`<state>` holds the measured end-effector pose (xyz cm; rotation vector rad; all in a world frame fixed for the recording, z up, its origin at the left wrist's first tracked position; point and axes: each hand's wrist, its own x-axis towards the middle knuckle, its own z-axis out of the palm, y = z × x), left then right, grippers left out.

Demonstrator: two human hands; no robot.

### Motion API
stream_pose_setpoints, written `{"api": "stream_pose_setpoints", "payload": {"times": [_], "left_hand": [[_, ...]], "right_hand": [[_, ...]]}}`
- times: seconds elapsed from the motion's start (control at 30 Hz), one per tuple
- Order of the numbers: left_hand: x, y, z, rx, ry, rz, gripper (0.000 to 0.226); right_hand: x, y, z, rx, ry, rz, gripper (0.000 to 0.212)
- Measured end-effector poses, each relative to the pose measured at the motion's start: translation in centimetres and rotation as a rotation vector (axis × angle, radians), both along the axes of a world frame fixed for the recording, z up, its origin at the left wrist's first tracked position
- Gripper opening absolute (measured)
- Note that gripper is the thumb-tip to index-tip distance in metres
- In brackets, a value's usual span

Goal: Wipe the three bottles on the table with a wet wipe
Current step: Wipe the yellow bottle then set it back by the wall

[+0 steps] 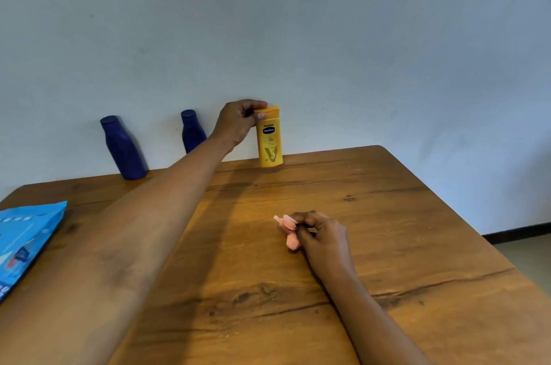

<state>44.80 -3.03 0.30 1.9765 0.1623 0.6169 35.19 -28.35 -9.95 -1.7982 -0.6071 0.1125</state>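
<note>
Left forearm (134, 230) hid part of a blue bottle (192, 132); left hand (238, 123) gripped the yellow bottle (270, 144) up top, right hand (322, 236) pinched a scrunched pink wipe (289, 233).

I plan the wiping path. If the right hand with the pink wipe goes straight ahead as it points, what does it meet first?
Probably the upright yellow plastic lotion bottle that the left hand grips near its cap, though depth is unclear.

The counter (387, 215) is smooth, knotty brown wood. At twelve o'clock the yellow bottle (270, 145) is faintly glossy plastic; the left blue bottle (123, 153) and right blue bottle (192, 133) look matt plastic. The pink wipe (290, 235) is soft crumpled cloth; the blue packet (26, 239) at nine o'clock, glossy film.
</note>
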Motion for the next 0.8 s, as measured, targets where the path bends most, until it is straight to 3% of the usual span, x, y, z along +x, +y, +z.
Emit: {"api": "stream_pose_setpoints", "payload": {"times": [0.5, 0.67, 0.8], "left_hand": [[0.5, 2.0, -1.0, 0.116, 0.056, 0.046, 0.028], [0.2, 2.9, -1.5, 0.059, 0.035, 0.07, 0.028], [0.0, 3.1, -1.2, 0.156, 0.057, 0.068, 0.029]], "right_hand": [[0.2, -0.1, -0.1, -0.009, 0.049, 0.011, 0.026], [0.1, 0.0, -0.1, -0.018, 0.043, 0.001, 0.027], [0.2, 0.0, -0.1, -0.006, 0.042, 0.009, 0.027]]}}
